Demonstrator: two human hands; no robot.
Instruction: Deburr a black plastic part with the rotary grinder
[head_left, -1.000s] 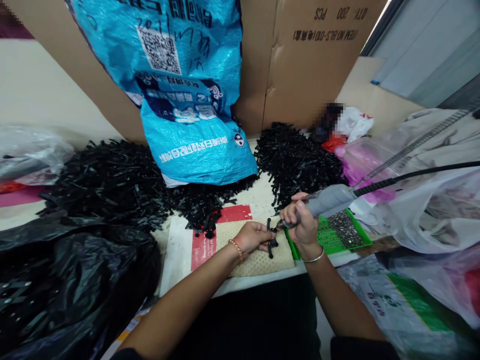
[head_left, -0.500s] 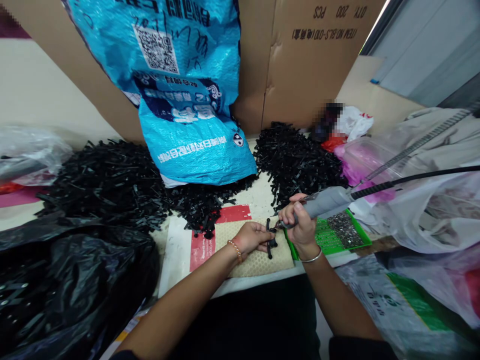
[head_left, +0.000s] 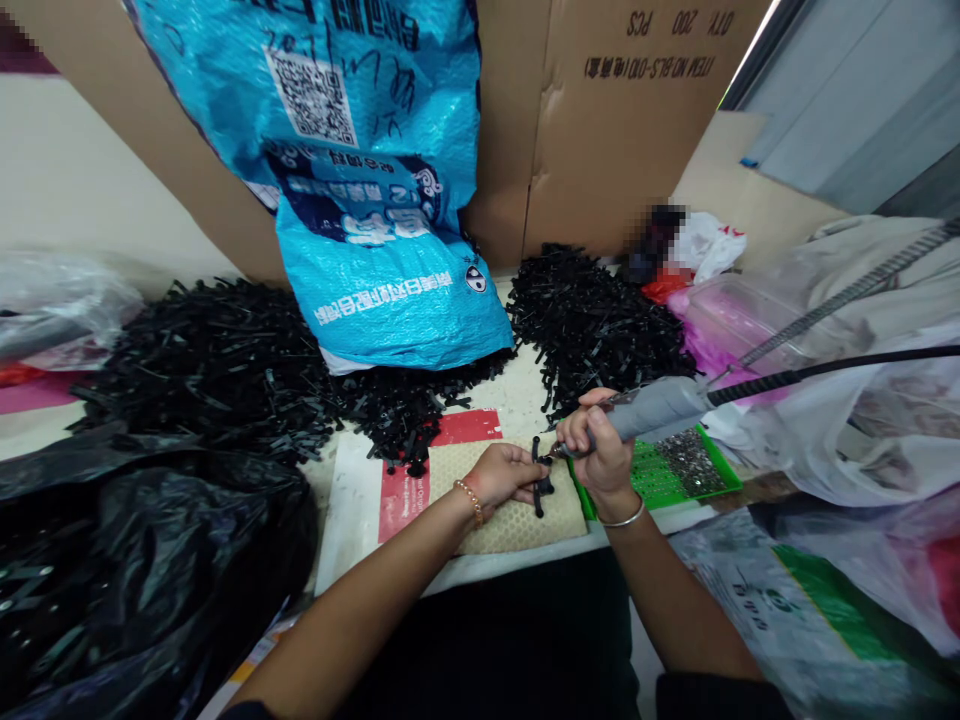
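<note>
Backing the desk [head_left: 527, 378]: brown cardboard [head_left: 607, 150], beyond the fingers.
Blue sack [head_left: 397, 305]: beyond the fingers, leftward.
Black heaps [head_left: 217, 370]: beyond the fingers, either side of the sack.
Green tray [head_left: 720, 457]: just right of the right fingers.
Honeycomb pad [head_left: 517, 533]: under the left fingers.
Grey driver [head_left: 660, 408]: the right hand [head_left: 606, 458] has its fingers wrapped around it.
Black piece [head_left: 545, 486]: pinched in the left hand's [head_left: 502, 476] fingers, driver tip at it, contact too small to tell.
Metal bits [head_left: 686, 462]: inside the tray.
</note>
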